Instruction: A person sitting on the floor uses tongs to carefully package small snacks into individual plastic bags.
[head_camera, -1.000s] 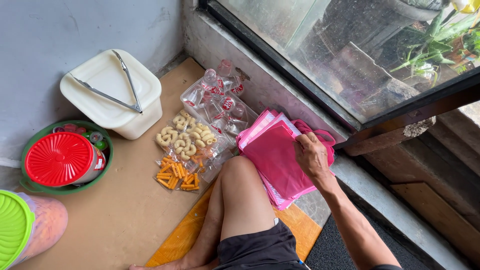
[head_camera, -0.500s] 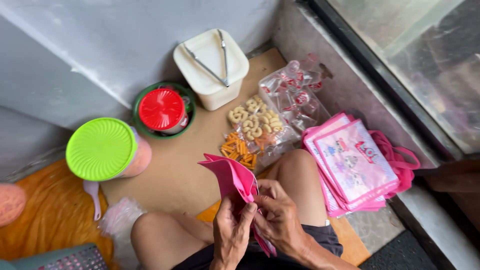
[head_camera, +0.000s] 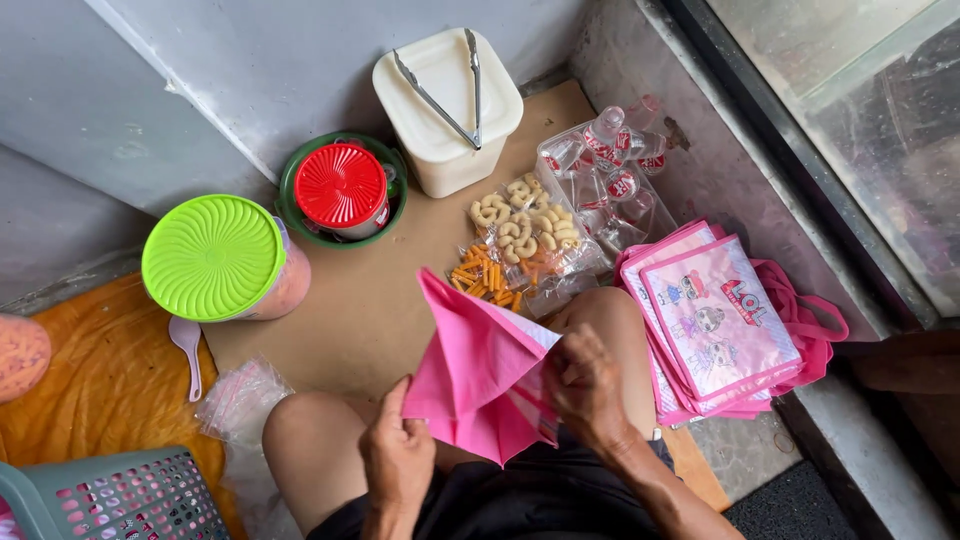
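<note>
Pink bag (head_camera: 478, 385), a folded wad w/ both hands half a sec ago, is now being spread open over the lap: left fingers (head_camera: 398, 395) pinching its lower edge, right hand (head_camera: 583, 385) gripping the other side. Red-lidded jar (head_camera: 341, 186) is being kept in a green bowl (head_camera: 287, 200); contents can't be told.

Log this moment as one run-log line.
left hand: holds pink bag | right hand: holds same bag, spreading it | bag stack: right of knee
</note>
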